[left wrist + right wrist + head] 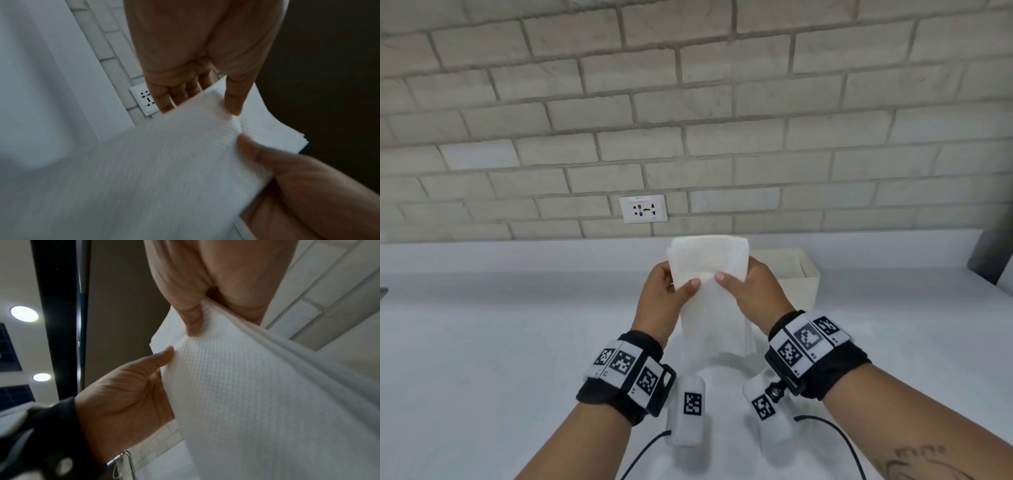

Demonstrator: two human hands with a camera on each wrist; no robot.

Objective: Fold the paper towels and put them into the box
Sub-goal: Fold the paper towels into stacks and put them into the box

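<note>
Nearest the person, on the pale grey countertop [482, 342], a low heap of white paper [722, 373] lies directly beneath the held towels, with the wrist-camera housings hanging just in front of it.

Above that heap, both hands hold a folded stack of white embossed paper towels [709, 291] clear of the counter. The left hand [664, 294] takes the stack's left edge and the right hand [753, 291] its right edge, each with a thumb pressed on the near face and fingers curled behind — a two-sided pinch that seems meant to keep the loose layers squared and stop them fanning. In the left wrist view the layered edges show at the stack's far corner, slightly stepped.

Just behind the stack and to its right stands the cream rectangular open-topped box [808, 274], close enough that a short forward carry should reach it; what it holds cannot be made out.

Behind the stack, on the pale brick wall [688, 102], sits a white socket plate [643, 209].
</note>
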